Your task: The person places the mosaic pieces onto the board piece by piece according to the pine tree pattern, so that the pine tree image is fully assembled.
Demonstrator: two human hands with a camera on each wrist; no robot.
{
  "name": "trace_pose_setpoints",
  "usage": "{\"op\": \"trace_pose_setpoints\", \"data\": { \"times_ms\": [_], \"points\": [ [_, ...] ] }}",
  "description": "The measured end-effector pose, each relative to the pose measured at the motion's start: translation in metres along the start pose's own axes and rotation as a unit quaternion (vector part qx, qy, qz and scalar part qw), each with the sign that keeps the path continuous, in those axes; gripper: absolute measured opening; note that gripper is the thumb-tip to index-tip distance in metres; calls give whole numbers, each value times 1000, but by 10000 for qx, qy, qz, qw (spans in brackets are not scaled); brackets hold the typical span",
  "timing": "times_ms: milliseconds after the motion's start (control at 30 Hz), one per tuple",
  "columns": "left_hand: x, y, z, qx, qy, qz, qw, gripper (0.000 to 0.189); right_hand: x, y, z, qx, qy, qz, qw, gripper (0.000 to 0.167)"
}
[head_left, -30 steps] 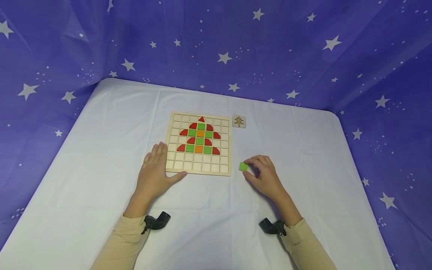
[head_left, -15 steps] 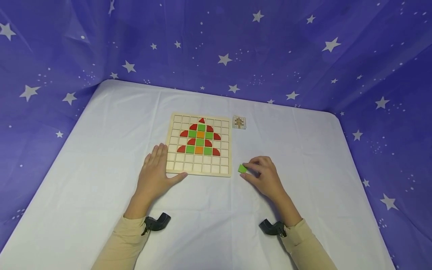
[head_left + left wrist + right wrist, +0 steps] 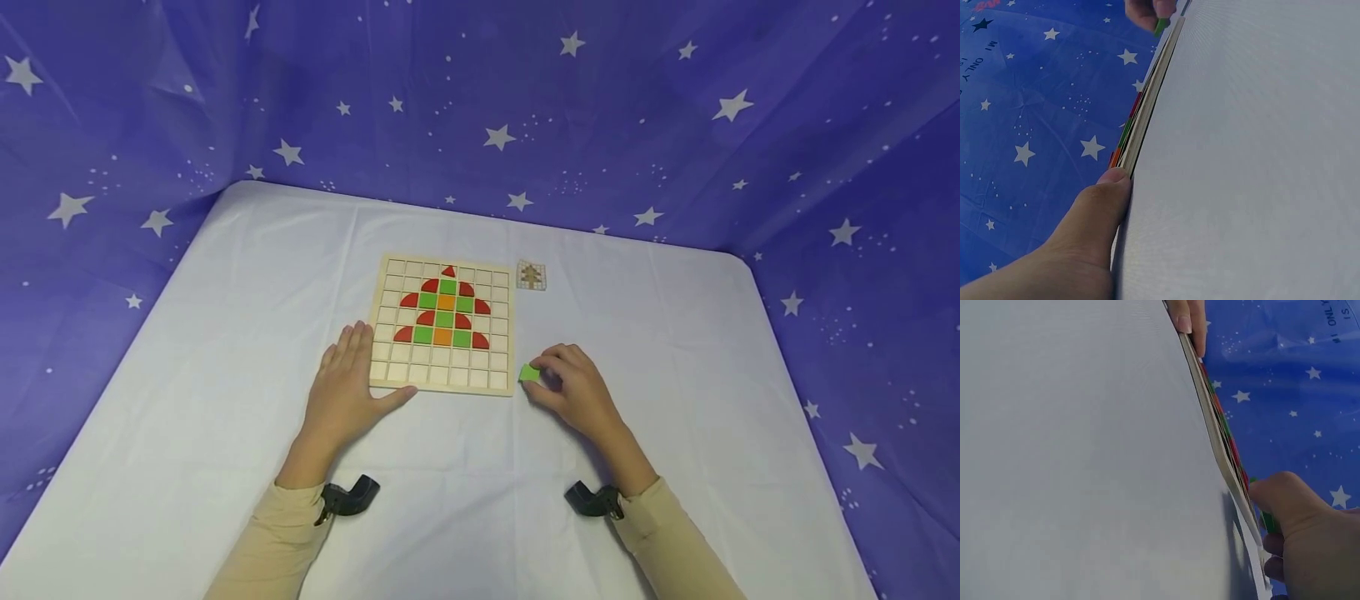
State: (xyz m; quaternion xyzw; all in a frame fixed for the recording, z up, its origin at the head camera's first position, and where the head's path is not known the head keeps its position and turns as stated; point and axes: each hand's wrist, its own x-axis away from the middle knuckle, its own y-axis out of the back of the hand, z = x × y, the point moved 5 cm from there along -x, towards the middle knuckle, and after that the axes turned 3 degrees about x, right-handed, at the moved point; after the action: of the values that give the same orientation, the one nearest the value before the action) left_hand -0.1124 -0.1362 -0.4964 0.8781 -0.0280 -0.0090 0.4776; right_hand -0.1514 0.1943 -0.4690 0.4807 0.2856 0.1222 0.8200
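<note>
A wooden grid board (image 3: pixel 442 377) lies on the table, its cells filled in a tree shape with red, green and orange pieces. My left hand (image 3: pixel 341 383) rests at the board's lower left corner, fingers straight along the left side and thumb on the near edge; the left wrist view shows the thumb (image 3: pixel 1094 206) against that edge. Just right of the board, my right hand (image 3: pixel 577 387) pinches a green square tile (image 3: pixel 529 373) between thumb and fingers. In the right wrist view the hand (image 3: pixel 1310 531) partly hides this tile.
A small clear square card (image 3: pixel 532 275) with a brown tree pattern on a grid lies by the board's upper right corner. White cloth covers the table (image 3: pixel 660 350). A blue star-printed curtain (image 3: pixel 450 100) hangs behind and at the sides.
My right hand has moved left with the green tile, closer to the board's right edge. The left hand stays at the board's corner. The head view has shifted slightly.
</note>
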Motion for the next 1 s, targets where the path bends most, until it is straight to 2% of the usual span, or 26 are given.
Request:
{"op": "trace_pose_setpoints", "data": {
  "times_ms": [233,467,700,1000],
  "points": [
    [0,0,0,13,-21,0,10000,121,-26,-18,26,-137,6,476,9988,27],
    [0,1,0,-11,7,9,10000,121,-51,-39,56,4,149,856,9962,30],
    [0,1,-1,-69,-58,-41,10000,121,-67,-56,76,203,341,877,9954,30],
    [-1,0,0,-79,-44,-33,10000,121,-73,-62,83,218,352,745,9964,30]
  ]
}}
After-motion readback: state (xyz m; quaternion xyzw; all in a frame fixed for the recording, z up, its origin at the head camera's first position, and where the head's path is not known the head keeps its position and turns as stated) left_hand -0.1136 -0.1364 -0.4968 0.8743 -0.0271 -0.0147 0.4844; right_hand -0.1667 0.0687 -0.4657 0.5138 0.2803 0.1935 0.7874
